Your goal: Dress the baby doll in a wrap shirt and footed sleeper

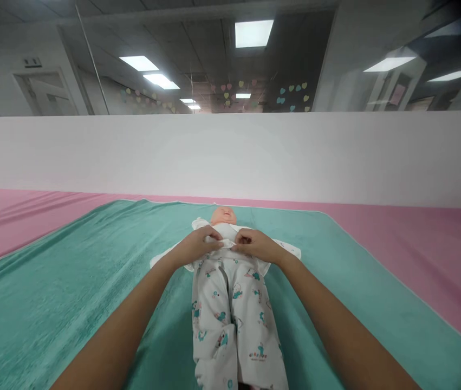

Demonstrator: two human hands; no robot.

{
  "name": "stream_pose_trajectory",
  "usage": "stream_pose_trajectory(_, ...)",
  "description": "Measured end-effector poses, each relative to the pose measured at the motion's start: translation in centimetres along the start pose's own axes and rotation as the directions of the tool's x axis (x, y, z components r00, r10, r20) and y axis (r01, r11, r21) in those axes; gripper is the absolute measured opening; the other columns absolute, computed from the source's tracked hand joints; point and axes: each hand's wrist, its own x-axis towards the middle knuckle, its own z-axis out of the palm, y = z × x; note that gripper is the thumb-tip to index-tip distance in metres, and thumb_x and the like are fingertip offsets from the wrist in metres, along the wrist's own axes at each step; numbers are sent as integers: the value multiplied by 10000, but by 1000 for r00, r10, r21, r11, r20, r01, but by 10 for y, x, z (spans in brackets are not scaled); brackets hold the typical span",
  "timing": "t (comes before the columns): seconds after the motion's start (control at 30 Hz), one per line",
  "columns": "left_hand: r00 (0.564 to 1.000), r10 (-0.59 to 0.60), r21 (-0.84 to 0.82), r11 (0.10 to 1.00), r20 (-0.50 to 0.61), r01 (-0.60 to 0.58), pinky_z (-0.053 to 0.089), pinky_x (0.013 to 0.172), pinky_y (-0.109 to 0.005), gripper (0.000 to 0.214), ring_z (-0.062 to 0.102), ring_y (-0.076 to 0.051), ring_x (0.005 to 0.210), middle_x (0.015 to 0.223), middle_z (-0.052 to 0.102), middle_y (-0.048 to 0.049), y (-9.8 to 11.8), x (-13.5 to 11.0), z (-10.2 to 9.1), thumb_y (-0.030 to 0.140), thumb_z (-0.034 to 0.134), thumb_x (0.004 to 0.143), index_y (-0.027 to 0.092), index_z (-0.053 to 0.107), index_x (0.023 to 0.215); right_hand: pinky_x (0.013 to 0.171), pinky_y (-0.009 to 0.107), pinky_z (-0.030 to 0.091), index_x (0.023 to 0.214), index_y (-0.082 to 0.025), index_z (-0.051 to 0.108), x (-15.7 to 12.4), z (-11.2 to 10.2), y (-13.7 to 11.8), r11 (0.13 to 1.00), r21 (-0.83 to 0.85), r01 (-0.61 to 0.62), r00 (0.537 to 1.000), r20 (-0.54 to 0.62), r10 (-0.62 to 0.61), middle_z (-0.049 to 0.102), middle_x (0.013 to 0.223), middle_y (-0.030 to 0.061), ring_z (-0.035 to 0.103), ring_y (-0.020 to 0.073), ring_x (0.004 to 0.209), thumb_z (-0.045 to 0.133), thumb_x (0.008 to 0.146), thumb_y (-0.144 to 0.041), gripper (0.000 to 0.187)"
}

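A baby doll (223,215) lies on its back, its head at the far end and its legs towards me. It is dressed in white baby pants (250,303) with a small blue-green and red print. A white top (291,249) is spread out at both sides of its body. My left hand (198,246) pinches the waistband of the pants on the left of the belly. On the right of the belly, my right hand (258,245) is closed on the same waistband, its fingertips partly hidden. The two hands are a short gap apart.
Under the doll is a green blanket (92,287), laid over a pink cover (429,254). A low white wall (230,154) runs along the far side. Above it, a large glass or mirror surface (214,65) shows ceiling lights and heart-shaped stickers.
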Motion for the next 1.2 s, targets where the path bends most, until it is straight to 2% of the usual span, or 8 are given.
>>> stream_pose_trajectory(0.2, 994, 87, 6, 996, 68, -87, 423, 746, -275, 267, 507, -189, 903, 1053, 527, -33, -4, -7, -1, 452, 559, 747, 201, 548, 836, 578, 228, 341, 755, -187, 551, -1, -5, 4, 997, 74, -17, 998, 68, 12, 503, 707, -34, 445, 114, 642, 591, 771, -414, 231)
stream_pose_trajectory(0.37, 976, 216, 227, 951, 6, -211, 409, 798, -291, 261, 521, -196, 982, 1116, 551, -29, -4, 5, 9, 300, 488, 801, 243, 531, 1052, 616, 241, 342, 746, -192, 515, 0, 9, -1, 953, -283, 105, 978, -143, -151, 508, 714, -22, 448, 123, 672, 502, 840, -284, 132)
stream_pose_trajectory(0.47, 964, 267, 433, 871, -15, -234, 392, 743, -295, 238, 559, -201, 902, 997, 618, -40, -7, 21, 14, 221, 393, 835, 216, 584, 977, 721, 261, 352, 808, -199, 527, 3, 15, -3, 816, -539, 208, 948, -95, -305, 564, 839, 21, 482, 152, 828, 431, 894, -228, 132)
stream_pose_trajectory(0.57, 968, 242, 474, 861, -59, -186, 373, 693, -289, 311, 582, -198, 820, 893, 661, -42, -16, 38, 16, 218, 311, 876, 216, 615, 940, 718, 256, 348, 849, -206, 530, 11, 18, 0, 753, -638, 159, 957, -89, -277, 585, 850, 32, 501, 155, 840, 360, 938, -234, 194)
stream_pose_trajectory(0.77, 976, -44, 259, 961, -212, 99, 339, 605, -255, 178, 570, -189, 775, 837, 659, -32, -33, 62, 21, 303, 450, 808, 213, 602, 829, 612, 244, 311, 883, -217, 504, 47, 21, 15, 767, -610, -199, 957, -291, 17, 605, 864, 20, 537, 153, 760, 422, 918, -264, 101)
stream_pose_trajectory(0.93, 990, -12, 229, 972, -141, 44, 303, 565, -259, 239, 520, -173, 680, 746, 596, -17, -32, 51, 17, 425, 460, 794, 199, 516, 742, 572, 262, 265, 888, -203, 518, 57, 24, 27, 705, -579, -409, 889, -428, 164, 597, 749, 48, 535, 176, 681, 455, 890, -265, 89)
stream_pose_trajectory(1.07, 998, 35, 175, 984, -45, -27, 293, 550, -251, 264, 472, -150, 620, 676, 529, 7, -30, 41, 9, 429, 486, 777, 198, 439, 660, 559, 239, 267, 732, -208, 500, 41, 29, 36, 791, -464, -398, 862, -484, 150, 566, 769, 6, 492, 141, 675, 454, 880, -406, 252)
stream_pose_trajectory(1.2, 976, -30, 214, 974, -217, 77, 289, 558, -263, 269, 465, -164, 617, 629, 501, -11, -33, 44, 10, 338, 388, 836, 199, 400, 605, 621, 237, 315, 592, -190, 439, 23, 24, 45, 940, -248, -233, 897, -429, 109, 505, 704, -18, 459, 131, 675, 433, 855, -494, 401)
